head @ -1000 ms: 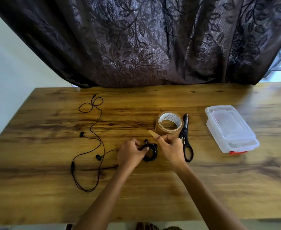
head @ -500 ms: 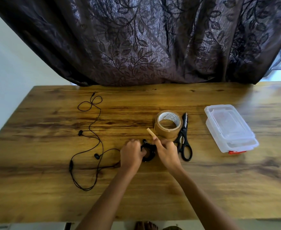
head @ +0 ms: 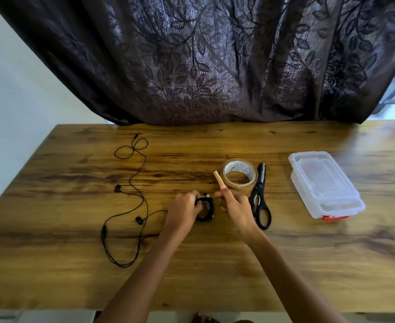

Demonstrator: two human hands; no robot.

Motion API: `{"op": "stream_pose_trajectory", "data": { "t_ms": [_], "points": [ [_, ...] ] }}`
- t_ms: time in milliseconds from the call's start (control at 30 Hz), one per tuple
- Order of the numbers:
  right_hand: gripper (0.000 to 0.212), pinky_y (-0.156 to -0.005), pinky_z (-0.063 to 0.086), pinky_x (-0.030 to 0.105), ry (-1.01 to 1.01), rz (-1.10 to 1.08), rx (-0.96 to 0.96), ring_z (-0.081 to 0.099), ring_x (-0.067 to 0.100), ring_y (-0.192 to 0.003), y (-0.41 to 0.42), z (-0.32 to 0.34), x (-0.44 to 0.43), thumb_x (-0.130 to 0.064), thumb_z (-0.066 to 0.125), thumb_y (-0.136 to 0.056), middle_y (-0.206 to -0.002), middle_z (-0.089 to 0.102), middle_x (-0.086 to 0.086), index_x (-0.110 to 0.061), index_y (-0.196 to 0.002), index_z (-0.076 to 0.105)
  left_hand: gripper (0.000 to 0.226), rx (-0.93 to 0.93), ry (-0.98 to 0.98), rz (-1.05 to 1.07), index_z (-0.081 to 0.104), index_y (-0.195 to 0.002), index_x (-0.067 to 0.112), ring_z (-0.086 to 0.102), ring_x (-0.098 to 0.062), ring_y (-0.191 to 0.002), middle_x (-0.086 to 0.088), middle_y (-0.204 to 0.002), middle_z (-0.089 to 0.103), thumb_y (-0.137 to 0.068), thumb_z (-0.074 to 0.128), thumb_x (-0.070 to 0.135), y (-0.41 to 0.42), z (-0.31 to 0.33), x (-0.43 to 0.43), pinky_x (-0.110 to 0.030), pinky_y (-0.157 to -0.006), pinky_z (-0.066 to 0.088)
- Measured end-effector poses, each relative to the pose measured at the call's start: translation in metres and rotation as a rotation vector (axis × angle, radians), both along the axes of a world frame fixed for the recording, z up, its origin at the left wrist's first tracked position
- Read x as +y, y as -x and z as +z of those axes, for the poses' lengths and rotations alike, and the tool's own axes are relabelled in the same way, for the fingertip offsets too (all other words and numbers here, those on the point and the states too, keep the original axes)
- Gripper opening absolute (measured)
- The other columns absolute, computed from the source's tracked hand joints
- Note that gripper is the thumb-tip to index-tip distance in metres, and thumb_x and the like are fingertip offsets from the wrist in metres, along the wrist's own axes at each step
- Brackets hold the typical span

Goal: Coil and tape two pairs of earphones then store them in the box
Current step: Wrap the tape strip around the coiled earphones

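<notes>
My left hand (head: 184, 207) grips a small black coil of earphones (head: 207, 209) on the wooden table (head: 215, 264). My right hand (head: 235, 203) pinches a short strip of brown tape (head: 218, 179) that sticks up from its fingertips, just right of the coil. A second pair of black earphones (head: 133, 199) lies loose and uncoiled to the left. The brown tape roll (head: 238, 177) stands behind my right hand. The clear plastic box (head: 324, 185), lid on, with a red latch, sits at the right.
Black scissors (head: 260, 201) lie between the tape roll and the box, blades pointing away from me. A dark leaf-patterned curtain (head: 203, 59) hangs behind the table's far edge. Bare table stretches in front of my arms.
My right hand has drawn slightly away from the coil, with the tape strip now pointing more upright. The left hand stays on the coiled earphones.
</notes>
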State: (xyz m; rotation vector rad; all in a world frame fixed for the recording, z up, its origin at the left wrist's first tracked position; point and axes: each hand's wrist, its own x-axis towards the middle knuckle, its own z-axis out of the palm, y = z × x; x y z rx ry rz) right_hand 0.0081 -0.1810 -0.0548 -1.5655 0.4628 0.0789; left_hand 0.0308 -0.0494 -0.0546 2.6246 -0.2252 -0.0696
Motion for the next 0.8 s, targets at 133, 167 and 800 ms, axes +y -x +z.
{"op": "stream_pose_trajectory", "data": {
  "t_ms": [133,167,800],
  "points": [
    [0.030,-0.079,0.039,0.017,-0.050,0.118,-0.149,0.055,0.007,-0.095,0.000,0.023,-0.004,-0.030,0.051,-0.093,-0.099,0.064,-0.004,-0.006,-0.087,0.068,0.018,-0.014,0.116,-0.043,0.064,-0.106,0.012,0.065,-0.013,-0.084,-0.005,-0.101,0.069,-0.088,0.060,0.014,-0.003,0.021,0.002,-0.021,-0.065,0.053],
    [0.030,-0.086,0.040,0.019,-0.079,0.161,-0.185,0.055,0.009,-0.100,-0.002,0.029,-0.006,-0.030,0.052,-0.093,-0.105,0.064,-0.002,-0.006,-0.084,0.067,0.017,-0.020,0.138,-0.072,0.064,-0.105,0.012,0.065,-0.012,-0.085,-0.005,-0.101,0.069,-0.087,0.061,0.013,-0.005,0.029,0.002,-0.021,-0.067,0.053],
    [0.045,-0.078,0.053,0.027,-0.271,0.384,-0.630,0.067,0.019,-0.082,-0.045,0.185,-0.023,-0.038,0.046,-0.083,-0.079,0.072,0.007,-0.003,-0.075,0.072,0.009,0.101,1.060,-0.031,0.071,-0.085,0.012,0.068,-0.019,-0.078,-0.007,-0.079,0.072,-0.078,0.067,0.010,-0.033,0.197,0.008,-0.034,-0.082,0.056]
  ]
}}
